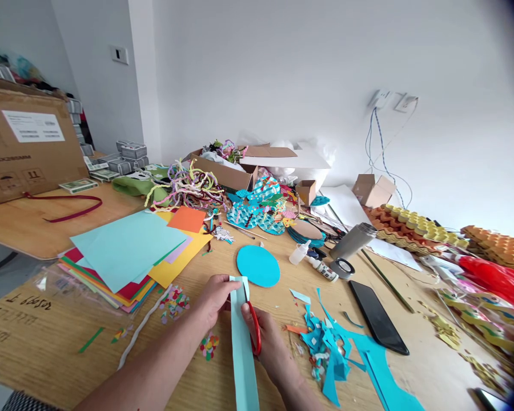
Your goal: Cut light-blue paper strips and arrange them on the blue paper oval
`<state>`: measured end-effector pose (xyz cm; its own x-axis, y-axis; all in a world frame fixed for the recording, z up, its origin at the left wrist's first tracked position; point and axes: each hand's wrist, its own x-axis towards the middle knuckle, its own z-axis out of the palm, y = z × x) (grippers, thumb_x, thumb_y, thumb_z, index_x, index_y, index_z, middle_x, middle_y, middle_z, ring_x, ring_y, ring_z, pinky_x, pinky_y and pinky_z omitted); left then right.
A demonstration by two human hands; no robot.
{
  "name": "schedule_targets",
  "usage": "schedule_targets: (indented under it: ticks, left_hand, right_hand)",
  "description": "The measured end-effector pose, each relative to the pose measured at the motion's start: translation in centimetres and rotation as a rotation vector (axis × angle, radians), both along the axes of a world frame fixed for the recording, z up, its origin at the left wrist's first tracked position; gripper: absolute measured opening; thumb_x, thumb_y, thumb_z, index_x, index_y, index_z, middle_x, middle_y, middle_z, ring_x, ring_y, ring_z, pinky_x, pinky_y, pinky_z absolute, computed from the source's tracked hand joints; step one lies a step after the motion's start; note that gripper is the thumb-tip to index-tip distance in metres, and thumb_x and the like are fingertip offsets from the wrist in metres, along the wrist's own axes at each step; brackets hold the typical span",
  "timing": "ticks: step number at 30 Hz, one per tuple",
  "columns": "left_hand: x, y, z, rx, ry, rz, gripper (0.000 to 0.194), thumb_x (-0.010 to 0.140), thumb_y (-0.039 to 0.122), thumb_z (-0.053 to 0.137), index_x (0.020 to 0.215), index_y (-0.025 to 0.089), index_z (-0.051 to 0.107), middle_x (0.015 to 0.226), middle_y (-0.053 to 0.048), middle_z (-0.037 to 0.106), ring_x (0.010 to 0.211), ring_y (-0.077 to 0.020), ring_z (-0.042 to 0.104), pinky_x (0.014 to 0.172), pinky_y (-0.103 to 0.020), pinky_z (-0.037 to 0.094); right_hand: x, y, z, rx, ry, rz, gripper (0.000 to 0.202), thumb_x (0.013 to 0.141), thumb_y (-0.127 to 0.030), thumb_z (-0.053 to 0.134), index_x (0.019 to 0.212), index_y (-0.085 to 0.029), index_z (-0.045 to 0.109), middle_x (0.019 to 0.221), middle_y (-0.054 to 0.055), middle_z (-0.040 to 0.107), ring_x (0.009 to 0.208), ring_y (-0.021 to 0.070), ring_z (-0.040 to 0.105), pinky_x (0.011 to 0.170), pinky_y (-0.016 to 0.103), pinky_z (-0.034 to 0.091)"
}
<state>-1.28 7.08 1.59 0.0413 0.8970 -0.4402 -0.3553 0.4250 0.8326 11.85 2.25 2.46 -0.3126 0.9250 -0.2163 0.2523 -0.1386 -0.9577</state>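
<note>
My left hand (pixel 217 295) pinches the far end of a long pale blue-green paper strip (pixel 242 348), which runs back toward me over the table edge of the view. In my right hand (pixel 268 337) is a pair of scissors with red handles (pixel 254 328); the fingers are wrapped round them. The blades lie at the strip's right side near its far end, mostly hidden by the paper and my thumb. Just beyond the strip lies a bright blue oval (pixel 258 266) on the wooden table.
Coloured paper sheets (pixel 128 245) are stacked at left. Blue paper scraps (pixel 332 348), a black phone (pixel 377 315), a glue bottle (pixel 323 269) and a metal flask (pixel 352 241) lie at right. Fuzzy pipe cleaners (pixel 188 185) and egg cartons (pixel 411 225) are farther back.
</note>
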Motion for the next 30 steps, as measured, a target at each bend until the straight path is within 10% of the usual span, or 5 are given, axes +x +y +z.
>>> schedule_targets:
  ticks: [30]
  left_hand:
    - [0.36,-0.12,-0.37,0.043,0.02,-0.012,0.02,0.053,0.033,0.071,0.057,0.018,0.057,0.049,0.003,0.055,0.046,-0.0121,0.048,0.047,-0.024,0.036]
  right_hand:
    - [-0.19,-0.09,0.73,0.027,0.001,-0.028,0.064,0.073,-0.082,0.04,0.061,-0.018,0.043,0.057,-0.004,0.037,0.056,0.0099,0.029,0.05,0.024,0.025]
